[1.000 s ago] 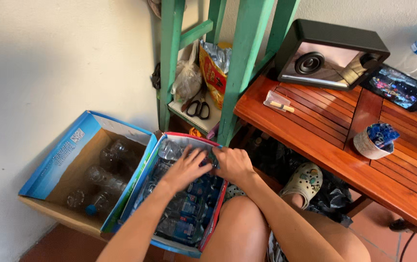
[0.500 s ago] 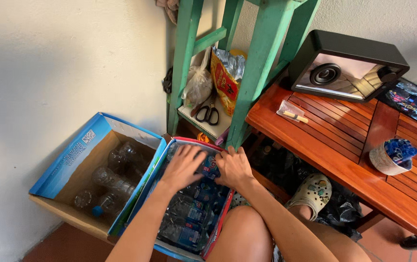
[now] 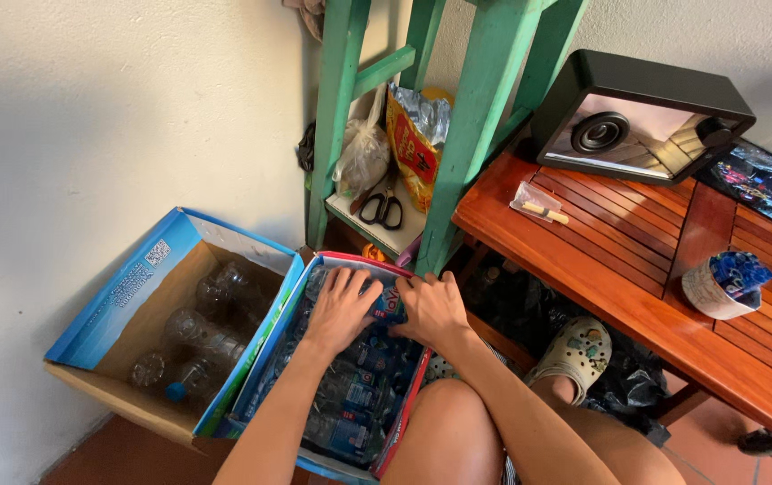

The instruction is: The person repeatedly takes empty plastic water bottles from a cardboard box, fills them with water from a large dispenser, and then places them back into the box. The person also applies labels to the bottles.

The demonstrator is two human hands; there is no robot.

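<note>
Both my hands reach down into a blue and red cardboard box [image 3: 269, 359] on the floor, packed with several small plastic water bottles [image 3: 350, 395]. My left hand [image 3: 343, 305] lies flat on the bottles at the box's far end, fingers spread. My right hand [image 3: 431, 310] rests beside it on the same bottles, fingers curled over one near the far rim. Whether either hand actually grips a bottle is hidden. My bare knee [image 3: 444, 422] sits against the box's right wall.
A second open cardboard box [image 3: 125, 296] with a few empty clear bottles stands to the left by the white wall. A green wooden stool frame [image 3: 476, 117] holds scissors [image 3: 384, 208] and snack bags. A red wooden table [image 3: 637, 269] carries a black speaker, tablet and cup.
The camera has moved closer and tilted slightly. Both hands stay on the bottles at the box's far end, shifting only a little.
</note>
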